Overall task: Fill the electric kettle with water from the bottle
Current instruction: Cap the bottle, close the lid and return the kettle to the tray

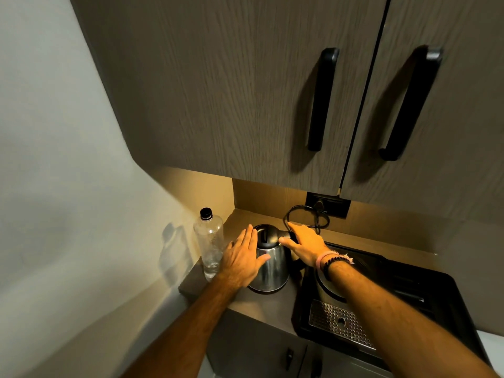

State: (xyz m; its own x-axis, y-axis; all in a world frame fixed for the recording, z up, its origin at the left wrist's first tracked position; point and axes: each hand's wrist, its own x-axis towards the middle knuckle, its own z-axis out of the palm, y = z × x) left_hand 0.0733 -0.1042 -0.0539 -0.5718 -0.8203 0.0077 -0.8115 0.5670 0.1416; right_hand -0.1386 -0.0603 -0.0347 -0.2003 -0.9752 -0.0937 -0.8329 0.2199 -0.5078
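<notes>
On the grey table, the steel electric kettle [270, 266] stands beside a capped clear plastic bottle [209, 244]. The left hand [242, 263] rests flat against it, fingers spread wide — the right hand [305, 245] grips its black handle.

Dim scene; warm light from beneath the upper cabinets [245, 91] falls on the worktop [267, 304] around both hands, casting the bottle's [208, 246] shadow leftward onto the wall [54, 159]; wide-angle bending at edges, slight softness throughout

Both forearms are bare with no sleeves in view, the left hand [241, 259] wears nothing, and the right wrist carries a pink band [321, 259] beside a dark beaded bracelet [335, 261] with a frayed pale tassel
</notes>
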